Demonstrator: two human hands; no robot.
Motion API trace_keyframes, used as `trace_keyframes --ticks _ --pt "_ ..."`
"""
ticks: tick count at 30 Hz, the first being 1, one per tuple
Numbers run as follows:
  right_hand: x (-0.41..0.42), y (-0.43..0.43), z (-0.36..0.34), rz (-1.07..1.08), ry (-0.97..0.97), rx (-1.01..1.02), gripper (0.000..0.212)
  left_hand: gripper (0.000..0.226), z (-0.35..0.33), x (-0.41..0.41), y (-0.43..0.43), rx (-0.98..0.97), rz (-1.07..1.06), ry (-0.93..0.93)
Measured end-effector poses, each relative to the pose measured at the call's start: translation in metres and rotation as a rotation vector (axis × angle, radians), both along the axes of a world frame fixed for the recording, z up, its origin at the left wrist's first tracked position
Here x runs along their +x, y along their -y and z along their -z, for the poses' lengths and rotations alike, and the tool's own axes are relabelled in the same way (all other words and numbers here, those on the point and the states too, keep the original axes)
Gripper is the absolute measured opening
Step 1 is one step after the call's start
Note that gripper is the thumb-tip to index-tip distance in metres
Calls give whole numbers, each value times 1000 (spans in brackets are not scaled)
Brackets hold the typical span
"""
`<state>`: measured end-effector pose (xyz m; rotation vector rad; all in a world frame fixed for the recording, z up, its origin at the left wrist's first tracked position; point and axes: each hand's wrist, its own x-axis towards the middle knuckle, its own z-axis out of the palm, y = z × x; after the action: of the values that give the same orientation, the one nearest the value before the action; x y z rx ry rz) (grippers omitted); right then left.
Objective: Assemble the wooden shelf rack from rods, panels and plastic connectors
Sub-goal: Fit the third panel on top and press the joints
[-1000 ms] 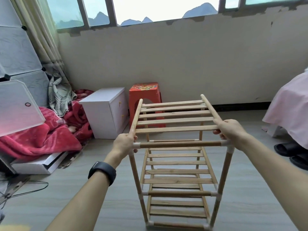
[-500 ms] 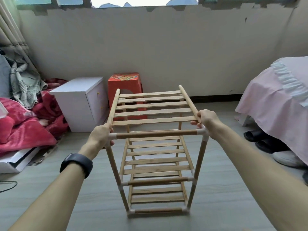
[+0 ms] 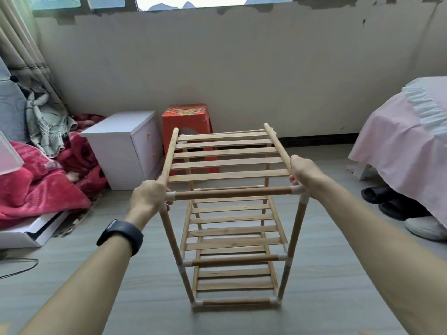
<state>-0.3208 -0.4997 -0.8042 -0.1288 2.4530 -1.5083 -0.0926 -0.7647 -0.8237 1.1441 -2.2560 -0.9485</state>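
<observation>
A three-tier wooden shelf rack (image 3: 232,194) stands upright on the grey floor in front of me, with slatted panels, round rods and white plastic connectors (image 3: 298,189) at the joints. My left hand (image 3: 148,195) grips the top panel's left side rail near the front left corner. My right hand (image 3: 303,171) grips the right side rail just behind the front right connector. The front left connector is partly hidden by my left hand.
A white bedside cabinet (image 3: 125,146) and an orange plastic stool (image 3: 186,122) stand behind the rack against the wall. Red blankets (image 3: 43,184) and a flat white box lie at the left. A pink-covered bed (image 3: 406,141) with shoes (image 3: 423,226) under it is at the right.
The view has swung right and down, then steadied. The rack now looks closer and more central. Both hands keep their grip on the top panel's side rails.
</observation>
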Motion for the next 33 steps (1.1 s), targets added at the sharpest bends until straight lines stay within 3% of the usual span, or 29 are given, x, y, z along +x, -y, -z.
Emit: trace_keyframes --ticks 3,5,7,10,13,17,20,23,28,30,33 --pt "1 1 0 -8 1 23 38 50 -3 3 -7 30 -79 -11" --pt "4 1 0 -17 -6 47 42 40 -3 5 -9 -239 -131 84" --pt "7 1 0 -25 25 3 40 28 -5 4 -17 -585 -108 51" --pt "20 3 -1 -40 154 -197 29 39 -10 -13 -58 -851 172 23" --pt "40 10 2 -34 279 -401 27 43 -6 -40 -109 -820 395 37" --pt "65 13 9 -32 438 -628 24 40 7 -59 -149 -795 432 -5" --pt "77 1 13 -157 516 -623 31 51 14 -51 -137 -837 469 -89" --pt "87 -10 20 -325 476 -598 27 52 17 -34 -116 -899 415 -185" --pt "104 -10 28 -410 449 -680 27 60 9 -18 -109 -689 523 16" --pt "105 -9 30 -409 485 -733 22 66 8 -12 -124 -751 563 64" --pt "102 -10 33 -439 519 -766 13 49 10 -14 -149 -924 518 132"
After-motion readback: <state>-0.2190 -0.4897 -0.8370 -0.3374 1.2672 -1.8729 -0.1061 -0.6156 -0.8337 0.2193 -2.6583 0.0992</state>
